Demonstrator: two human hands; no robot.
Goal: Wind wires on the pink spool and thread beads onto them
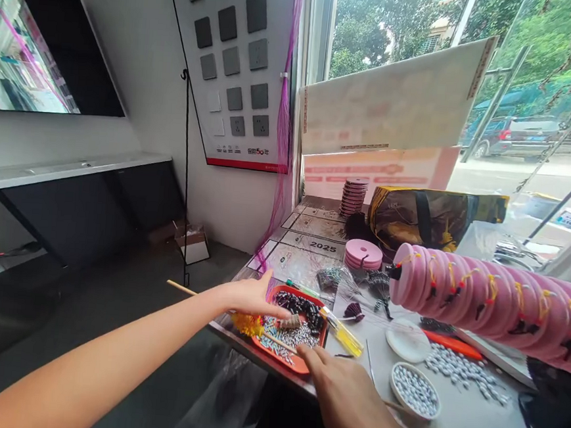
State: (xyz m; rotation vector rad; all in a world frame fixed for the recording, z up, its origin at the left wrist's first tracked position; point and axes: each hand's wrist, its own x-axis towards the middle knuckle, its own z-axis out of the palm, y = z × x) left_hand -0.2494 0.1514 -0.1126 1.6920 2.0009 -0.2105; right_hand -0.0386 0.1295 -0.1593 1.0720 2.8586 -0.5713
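My left hand (252,296) reaches over an orange-red tray (298,368), thumb raised and fingers stretched out. Its fingertips are beside a small tan, ridged piece (291,322) in the tray. Dark beads (302,308) and silvery beads (300,336) fill the tray around it. A long thin wooden stick (278,341) runs slantwise across the tray's near side and beneath my left forearm. My right hand (339,383) is closed around that stick. Yellow-orange fluffy material (247,324) lies by the stick at the tray's left edge. Strands of purple thread (261,257) hang down behind my left thumb.
A yellow-handled brush (345,334) lies right of the tray. Beyond it are a white bowl of pale beads (416,390), loose beads (465,372) and a white lid (408,340). A row of pink spools (496,300) juts in from the right. A bag (428,218) stands by the window.
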